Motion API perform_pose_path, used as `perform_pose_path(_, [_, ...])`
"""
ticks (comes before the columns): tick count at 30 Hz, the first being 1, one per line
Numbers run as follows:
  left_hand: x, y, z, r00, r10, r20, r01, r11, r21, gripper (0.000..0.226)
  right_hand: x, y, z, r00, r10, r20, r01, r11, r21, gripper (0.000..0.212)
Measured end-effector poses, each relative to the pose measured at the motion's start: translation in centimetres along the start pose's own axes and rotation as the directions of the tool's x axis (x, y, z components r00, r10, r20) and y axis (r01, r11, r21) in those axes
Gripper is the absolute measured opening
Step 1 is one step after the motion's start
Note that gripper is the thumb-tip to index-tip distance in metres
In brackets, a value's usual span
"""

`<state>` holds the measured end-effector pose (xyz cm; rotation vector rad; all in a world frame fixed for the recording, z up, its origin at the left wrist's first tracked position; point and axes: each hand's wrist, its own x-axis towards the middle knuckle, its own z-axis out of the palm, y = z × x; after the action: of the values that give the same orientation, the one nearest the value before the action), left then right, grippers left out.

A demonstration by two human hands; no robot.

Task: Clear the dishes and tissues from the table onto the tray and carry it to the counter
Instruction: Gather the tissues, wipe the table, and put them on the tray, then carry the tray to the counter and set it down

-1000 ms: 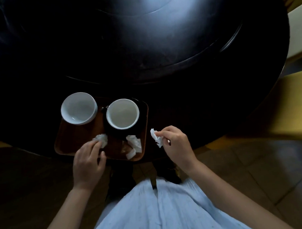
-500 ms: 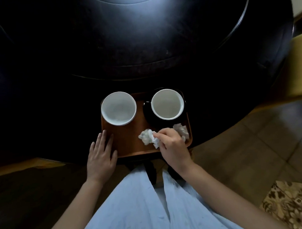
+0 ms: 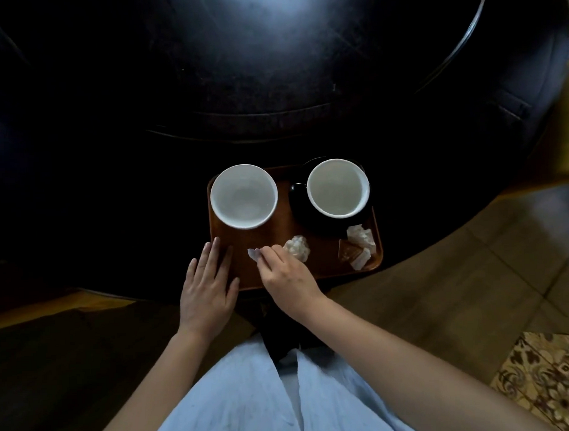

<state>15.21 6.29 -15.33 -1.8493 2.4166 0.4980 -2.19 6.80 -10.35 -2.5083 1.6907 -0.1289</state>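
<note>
A brown wooden tray (image 3: 268,245) sits at the near edge of the dark round table (image 3: 272,86). On it stand a white bowl (image 3: 244,196) at the left and a second white bowl (image 3: 338,188) on a black saucer (image 3: 297,202) at the right. A crumpled tissue (image 3: 297,247) lies mid-tray, and more tissues (image 3: 360,241) lie at the near right corner. My right hand (image 3: 287,278) pinches a small tissue piece (image 3: 254,254) over the tray. My left hand (image 3: 208,285) rests flat on the tray's near left corner, fingers apart.
The table has a raised inner ring (image 3: 241,126) beyond the tray. A yellowish chair (image 3: 564,134) stands at the right edge. Tiled floor (image 3: 456,290) and a patterned rug (image 3: 547,383) lie at the lower right. My pale skirt (image 3: 267,399) fills the bottom.
My right hand brought a tissue from the table edge over the tray, then slid left. My left hand let go of a tissue and moved to the tray's near left corner.
</note>
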Motion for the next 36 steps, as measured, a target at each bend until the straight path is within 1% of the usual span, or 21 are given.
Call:
perform_pose_path(4, [-0.1,0.2,-0.2,1.0,-0.007,0.021,0.006,1.0,0.017,0.062,-1.2,0.1,0.0,0.995,0.042,0.09,-0.037,0.998,-0.053,0.044])
perform_pose_path(6, [0.0,0.4,-0.5,1.0,-0.013,0.026,0.013,1.0,0.019,0.062,-1.8,0.4,-0.4,0.994,0.082,0.079,-0.08,0.997,-0.02,0.047])
perform_pose_path(9, [-0.1,0.8,-1.1,1.0,-0.006,0.009,0.005,1.0,0.019,0.061,-3.0,1.2,-1.5,0.994,0.112,0.015,-0.113,0.99,0.081,0.041])
perform_pose_path(12, [-0.5,0.9,-1.5,0.999,-0.022,-0.038,0.02,0.998,-0.055,0.059,-5.0,3.3,-2.9,0.981,0.17,-0.099,-0.151,0.973,0.175,0.036])
perform_pose_path(14, [-0.8,0.8,-1.7,0.995,-0.065,-0.07,0.055,0.99,-0.131,0.058,-6.3,5.7,-3.7,0.954,0.242,-0.176,-0.206,0.958,0.202,0.032])
perform_pose_path(16, [-0.9,0.6,-1.9,0.988,-0.113,-0.102,0.094,0.979,-0.181,0.058,-7.4,8.5,-4.4,0.915,0.35,-0.2,-0.308,0.927,0.213,0.029])
perform_pose_path(19, [-0.2,0.1,-2.4,0.977,-0.165,-0.137,0.136,0.971,-0.194,0.061,-7.9,12.6,-4.8,0.847,0.517,-0.125,-0.487,0.848,0.208,0.032])
perform_pose_path(23, [1.5,0.5,-3.2,0.966,-0.213,-0.148,0.178,0.96,-0.218,0.054,-6.4,16.9,-4.1,0.765,0.642,0.054,-0.632,0.731,0.257,0.036])
perform_pose_path(27, [3.5,1.3,-3.8,0.95,-0.303,-0.08,0.263,0.908,-0.325,0.045,-4.0,18.6,-3.3,0.704,0.681,0.202,-0.703,0.629,0.332,0.038])
perform_pose_path(30, [5.2,1.5,-4.4,0.919,-0.395,0.009,0.364,0.838,-0.407,0.04,-2.9,18.9,-3.1,0.66,0.711,0.242,-0.746,0.581,0.327,0.033])
perform_pose_path(33, [6.4,1.4,-5.0,0.904,-0.422,0.072,0.413,0.813,-0.411,0.034,-2.3,18.6,-2.8,0.638,0.719,0.274,-0.765,0.553,0.329,0.02])
perform_pose_path(36, [7.3,0.9,-5.5,0.881,-0.451,0.144,0.471,0.804,-0.363,0.026,-2.1,18.3,-2.5,0.626,0.721,0.297,-0.778,0.547,0.309,0.018])
